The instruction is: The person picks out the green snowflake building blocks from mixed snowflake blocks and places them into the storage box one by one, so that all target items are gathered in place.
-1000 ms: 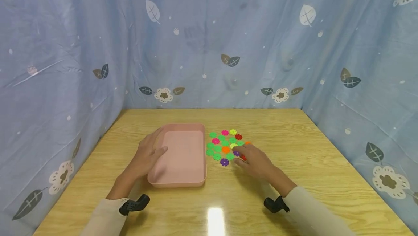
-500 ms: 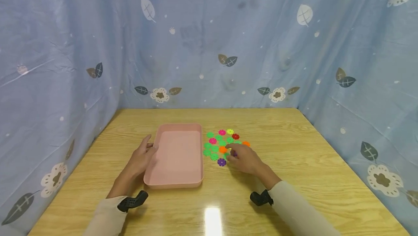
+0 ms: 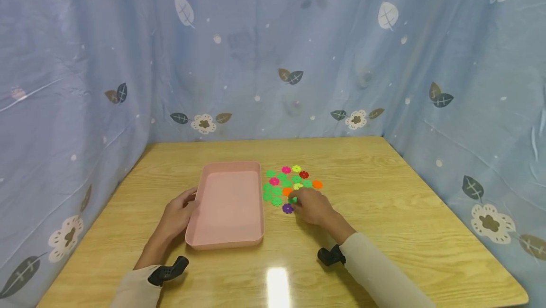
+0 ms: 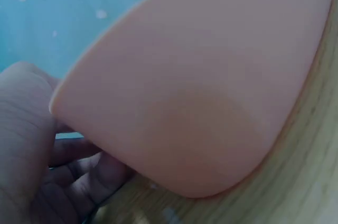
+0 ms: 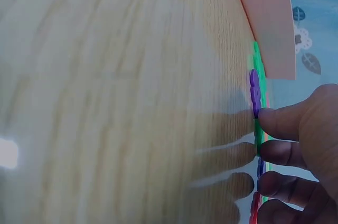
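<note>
A shallow pink tray [image 3: 226, 242] stands on the table, left of the middle. My left hand [image 3: 175, 215] holds its left side, with the thumb at the rim and fingers bent against the outer wall in the left wrist view. Right of the tray lies a flat cluster of flower-shaped plastic discs in green, pink, yellow, red, orange and purple. My right hand [image 3: 313, 207] is over its near right part, the thumb and fingertips touching down around a green disc [image 5: 259, 131]. A purple disc [image 3: 287, 208] lies just left of the thumb. The hand covers some discs.
The wooden table [image 3: 384, 251] reaches back to a blue patterned curtain [image 3: 256, 61], which also hangs at both sides. An orange disc [image 3: 317, 184] lies at the cluster's right edge. Each wrist wears a black camera.
My left hand has drawn back from over the tray and taken hold of its left side. My right hand has shifted slightly left and lower over the discs. The view has turned slightly.
</note>
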### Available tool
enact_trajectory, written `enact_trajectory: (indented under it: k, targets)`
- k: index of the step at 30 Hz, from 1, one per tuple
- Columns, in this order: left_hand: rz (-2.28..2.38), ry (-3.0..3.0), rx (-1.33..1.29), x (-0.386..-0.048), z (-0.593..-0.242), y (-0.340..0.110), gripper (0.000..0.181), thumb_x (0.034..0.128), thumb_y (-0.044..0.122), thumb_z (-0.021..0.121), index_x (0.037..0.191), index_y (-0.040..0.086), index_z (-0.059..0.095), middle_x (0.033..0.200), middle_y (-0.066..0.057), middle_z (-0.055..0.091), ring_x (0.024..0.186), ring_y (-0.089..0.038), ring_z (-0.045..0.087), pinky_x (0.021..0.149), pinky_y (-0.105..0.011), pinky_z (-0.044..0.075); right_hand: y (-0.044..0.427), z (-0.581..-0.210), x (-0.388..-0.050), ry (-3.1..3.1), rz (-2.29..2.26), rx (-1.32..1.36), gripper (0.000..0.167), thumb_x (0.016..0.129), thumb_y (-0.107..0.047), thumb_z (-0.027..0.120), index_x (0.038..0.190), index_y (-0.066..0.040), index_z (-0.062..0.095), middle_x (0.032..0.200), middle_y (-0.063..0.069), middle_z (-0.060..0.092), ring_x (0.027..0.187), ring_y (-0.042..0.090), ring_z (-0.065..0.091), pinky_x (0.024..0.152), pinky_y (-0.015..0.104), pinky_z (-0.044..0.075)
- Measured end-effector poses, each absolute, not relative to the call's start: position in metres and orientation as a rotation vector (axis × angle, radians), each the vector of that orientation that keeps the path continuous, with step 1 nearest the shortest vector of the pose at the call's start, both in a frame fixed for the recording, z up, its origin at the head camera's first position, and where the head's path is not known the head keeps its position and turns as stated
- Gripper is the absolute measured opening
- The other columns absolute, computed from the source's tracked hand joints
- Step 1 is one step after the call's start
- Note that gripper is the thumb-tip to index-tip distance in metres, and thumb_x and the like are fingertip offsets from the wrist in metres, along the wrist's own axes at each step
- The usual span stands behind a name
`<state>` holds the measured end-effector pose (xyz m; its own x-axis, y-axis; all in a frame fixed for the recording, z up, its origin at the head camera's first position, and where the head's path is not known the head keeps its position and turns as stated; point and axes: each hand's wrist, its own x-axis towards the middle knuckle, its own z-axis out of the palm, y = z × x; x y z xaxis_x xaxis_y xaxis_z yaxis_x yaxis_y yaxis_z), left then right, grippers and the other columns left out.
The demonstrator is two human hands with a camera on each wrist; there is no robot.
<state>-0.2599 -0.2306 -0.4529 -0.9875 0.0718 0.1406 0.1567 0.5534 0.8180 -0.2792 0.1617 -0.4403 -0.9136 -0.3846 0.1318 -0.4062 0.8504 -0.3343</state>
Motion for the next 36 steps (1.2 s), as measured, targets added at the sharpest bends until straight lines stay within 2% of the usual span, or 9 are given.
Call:
enact_trajectory:
  k: [5,8,15,18,22,25,29,32,36]
  targets:
    - [-1.523,-2.647,-0.19,-0.259,-0.455,-0.227,0.05,0.1053,0.018,0.049,0.152,0.002,0.043,0.141,-0.027,0.055,0.121,-0.038,0.06,0.089,-0.038,0.053,0.168,-0.441,-0.28,-2.95,0.588,0.613,0.017,0.093,-0.017,0.074,0.109,-0.012,0.076,0.095,0.0,0.067,0.082,0.016,0.061,0.07,0.038,0.054]
    - [-1.539,-2.639,-0.184,-0.258,-0.458,-0.225,0.049,0.1049,0.017,0.049,0.152,0.003,0.043,0.14,-0.027,0.057,0.12,-0.038,0.061,0.089,-0.039,0.053,0.172,-0.442,-0.279,-2.954,0.605,0.625,0.017,0.092,-0.015,0.074,0.109,-0.011,0.076,0.095,0.0,0.066,0.085,0.016,0.062,0.075,0.039,0.054]
    - [-1.552,-2.621,-0.166,-0.25,-0.466,-0.224,0.045,0.1034,0.016,0.053,0.147,0.004,0.05,0.136,-0.025,0.061,0.12,-0.037,0.062,0.085,-0.029,0.054,0.176,-0.443,-0.279,-3.014,0.647,0.679,0.024,0.091,-0.006,0.071,0.115,-0.006,0.071,0.09,0.001,0.065,0.076,0.016,0.055,0.069,0.036,0.051]
    - [-1.501,-2.622,-0.168,-0.241,-0.469,-0.227,0.042,0.1025,0.016,0.056,0.143,0.003,0.054,0.132,-0.023,0.064,0.117,-0.035,0.063,0.081,-0.026,0.054,0.175,-0.442,-0.279,-3.032,0.61,0.736,0.023,0.091,-0.006,0.071,0.114,-0.005,0.071,0.096,0.003,0.066,0.08,0.017,0.058,0.071,0.038,0.054]
    - [-1.415,-2.592,-0.176,-0.233,-0.468,-0.228,0.041,0.1025,0.018,0.056,0.141,0.003,0.056,0.129,-0.02,0.067,0.117,-0.035,0.064,0.085,-0.023,0.052,0.173,-0.436,-0.282,-3.014,0.56,0.752,0.017,0.09,-0.006,0.072,0.108,-0.005,0.071,0.1,0.004,0.063,0.09,0.019,0.061,0.079,0.04,0.056]
    - [-1.393,-2.563,-0.166,-0.234,-0.464,-0.227,0.041,0.1032,0.02,0.055,0.142,0.005,0.056,0.129,-0.019,0.067,0.12,-0.035,0.063,0.09,-0.02,0.048,0.173,-0.43,-0.285,-2.992,0.565,0.73,0.015,0.09,-0.006,0.073,0.104,-0.005,0.068,0.097,0.003,0.059,0.089,0.019,0.059,0.081,0.039,0.055]
    - [-1.4,-2.547,-0.144,-0.238,-0.461,-0.226,0.042,0.1029,0.018,0.054,0.143,0.006,0.055,0.131,-0.019,0.066,0.122,-0.035,0.062,0.089,-0.015,0.046,0.174,-0.426,-0.288,-2.952,0.617,0.741,0.02,0.088,-0.002,0.074,0.102,-0.007,0.062,0.097,0.001,0.061,0.085,0.017,0.056,0.079,0.037,0.053]
    - [-1.414,-2.532,-0.144,-0.24,-0.463,-0.225,0.042,0.1021,0.014,0.054,0.143,0.005,0.054,0.133,-0.02,0.065,0.122,-0.034,0.062,0.089,-0.013,0.045,0.174,-0.428,-0.289,-2.911,0.665,0.773,0.02,0.087,0.004,0.069,0.1,-0.008,0.06,0.094,0.002,0.062,0.081,0.017,0.054,0.077,0.036,0.051]
    - [-1.479,-2.5,-0.154,-0.238,-0.47,-0.221,0.043,0.1009,0.008,0.053,0.143,0.004,0.053,0.136,-0.021,0.063,0.117,-0.034,0.065,0.085,-0.016,0.049,0.172,-0.435,-0.288,-2.863,0.746,0.815,0.018,0.089,0.01,0.061,0.099,-0.005,0.062,0.091,0.003,0.064,0.078,0.017,0.052,0.077,0.037,0.051]
